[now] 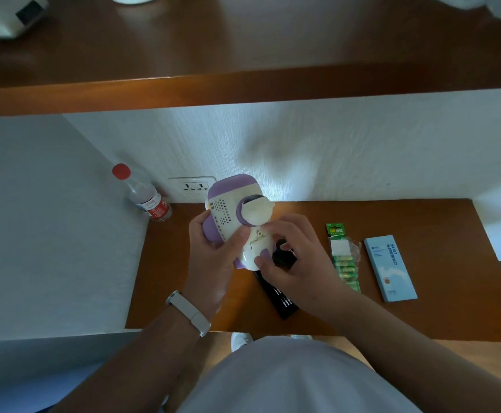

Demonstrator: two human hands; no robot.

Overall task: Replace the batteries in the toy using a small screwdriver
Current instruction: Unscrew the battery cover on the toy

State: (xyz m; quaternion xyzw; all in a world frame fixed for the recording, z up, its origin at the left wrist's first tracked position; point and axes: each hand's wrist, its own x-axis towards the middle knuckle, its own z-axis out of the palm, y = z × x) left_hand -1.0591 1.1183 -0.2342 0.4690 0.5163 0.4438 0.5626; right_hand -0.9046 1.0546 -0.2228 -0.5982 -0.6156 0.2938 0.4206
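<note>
Toy (pixel 237 216) | my left hand (pixel 213 254) is gripping its body | right hand (pixel 296 260) is pinching the battery cover (pixel 258 240) | likely step: opening it | next: picking a driver from tray (pixel 285 302) under right hand

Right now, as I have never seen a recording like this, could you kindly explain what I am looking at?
There is no machine here: a camera worn on a person's head looks down at their two bare hands. The left hand grips a purple-and-white toy above a wooden desk; the right hand pinches the toy's lower end with curled fingers. On the desk lie a green battery pack, a light blue box and, partly under the hands, a black tray. A red-capped bottle stands by the wall.
</note>
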